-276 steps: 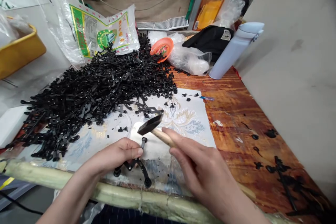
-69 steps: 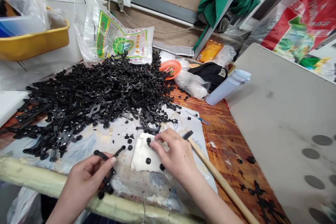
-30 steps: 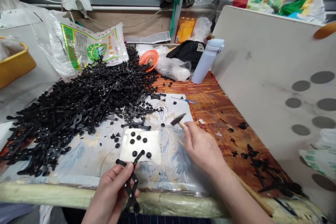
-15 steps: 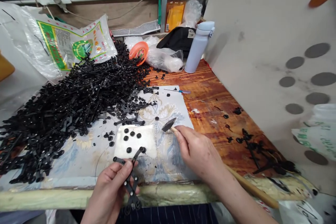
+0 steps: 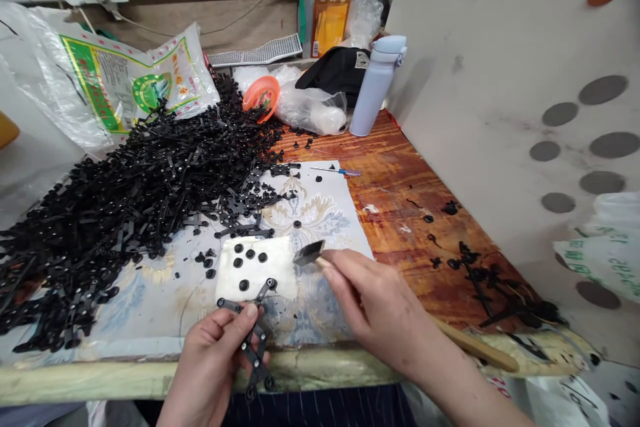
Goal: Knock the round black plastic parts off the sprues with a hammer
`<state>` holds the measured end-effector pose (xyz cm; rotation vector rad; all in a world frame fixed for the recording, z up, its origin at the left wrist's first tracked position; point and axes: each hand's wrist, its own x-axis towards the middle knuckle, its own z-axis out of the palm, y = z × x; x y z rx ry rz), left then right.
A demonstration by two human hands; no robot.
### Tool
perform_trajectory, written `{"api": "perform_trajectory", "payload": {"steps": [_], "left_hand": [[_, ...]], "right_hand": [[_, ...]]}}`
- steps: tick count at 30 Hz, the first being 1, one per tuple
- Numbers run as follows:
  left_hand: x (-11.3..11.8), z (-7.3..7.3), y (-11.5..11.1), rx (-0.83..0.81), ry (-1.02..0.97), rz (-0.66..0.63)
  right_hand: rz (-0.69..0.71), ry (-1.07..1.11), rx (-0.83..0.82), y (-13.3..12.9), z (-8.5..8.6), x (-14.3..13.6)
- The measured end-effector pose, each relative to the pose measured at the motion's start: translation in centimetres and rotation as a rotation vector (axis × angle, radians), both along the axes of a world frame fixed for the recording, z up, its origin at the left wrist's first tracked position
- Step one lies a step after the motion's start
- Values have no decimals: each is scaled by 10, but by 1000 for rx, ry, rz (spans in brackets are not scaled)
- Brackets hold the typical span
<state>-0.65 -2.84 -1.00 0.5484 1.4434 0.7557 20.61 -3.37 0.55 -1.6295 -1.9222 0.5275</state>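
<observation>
My left hand (image 5: 215, 357) is closed on a jointed black plastic linkage (image 5: 257, 347) with silver rivets, at the near edge of the table. The linkage's upper end reaches over a white cloth pad (image 5: 283, 263) and meets a small round black piece there. Several more round black pieces (image 5: 263, 257) stand apart on the pad. My right hand (image 5: 375, 293) grips a hammer (image 5: 309, 253) by its long wooden handle, which runs back under the forearm. The hammer's dark head is in the air by the pad's right side.
A big heap of black linkages (image 5: 150, 180) covers the left side, against a printed plastic bag (image 5: 120, 80). Behind are an orange bowl (image 5: 261, 97) and a pale blue bottle (image 5: 373, 90). A tall grey panel (image 5: 480, 100) borders the right side. Black scraps (image 5: 520, 310) lie near it.
The hammer and my right hand have moved left and slightly down, bringing the head closer to the pad. My left hand still holds the linkage in nearly the same place.
</observation>
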Motion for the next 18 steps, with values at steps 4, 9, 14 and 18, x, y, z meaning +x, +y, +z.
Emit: {"api": "perform_trajectory", "payload": {"steps": [4, 9, 14, 18], "left_hand": [[2, 0, -1, 28, 21, 5], [2, -3, -2, 48, 4, -2], [1, -10, -2, 34, -20, 13], [1, -11, -1, 35, -37, 6]], "right_hand": [[139, 6, -12, -2, 10, -9], [172, 24, 222, 1, 7, -17], [282, -230, 137, 7, 0, -20], [250, -130, 102, 10, 9, -16]]}}
